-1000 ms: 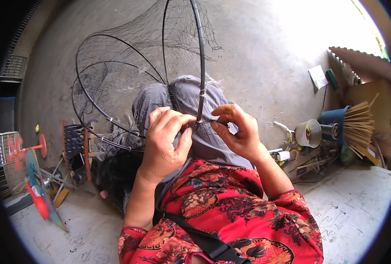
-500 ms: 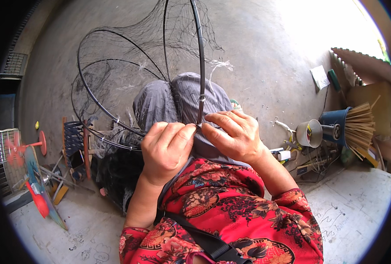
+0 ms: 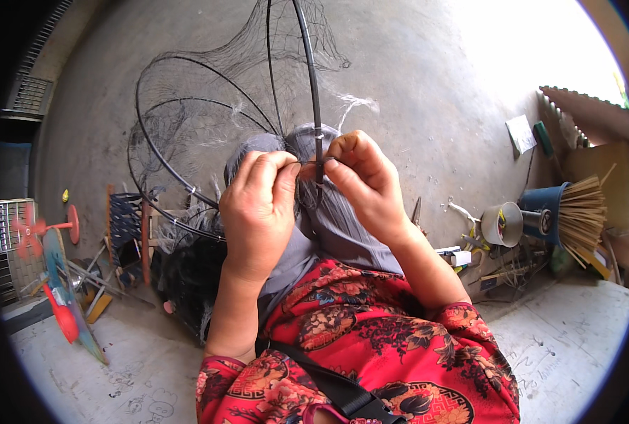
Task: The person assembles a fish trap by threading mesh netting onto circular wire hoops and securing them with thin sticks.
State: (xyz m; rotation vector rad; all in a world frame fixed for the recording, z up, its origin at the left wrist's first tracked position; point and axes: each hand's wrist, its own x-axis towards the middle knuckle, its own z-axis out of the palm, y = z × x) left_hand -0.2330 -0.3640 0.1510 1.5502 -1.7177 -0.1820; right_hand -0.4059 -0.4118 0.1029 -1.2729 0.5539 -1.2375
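I am tying the net [image 3: 208, 106] to the black hoop [image 3: 317, 152]. My left hand [image 3: 258, 212] and right hand [image 3: 367, 187] pinch a thin string [image 3: 309, 163] tight. Next I think I pull the knot snug.

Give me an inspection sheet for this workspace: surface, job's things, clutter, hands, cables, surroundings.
Surface: grey concrete floor, bare and sunlit toward the upper right.
Job's things: black hoop frame upright over the lap, draped in fine dark netting; more hoops behind it.
Clutter: bundle of straw-coloured sticks, blue bucket, thread cone, small tools on the floor at right.
Hands: left hand and right hand pinch at the hoop frame from either side.
Cables: thin wires tangled by the tools at right.
Surroundings: red fan at left, dark crate beside it.
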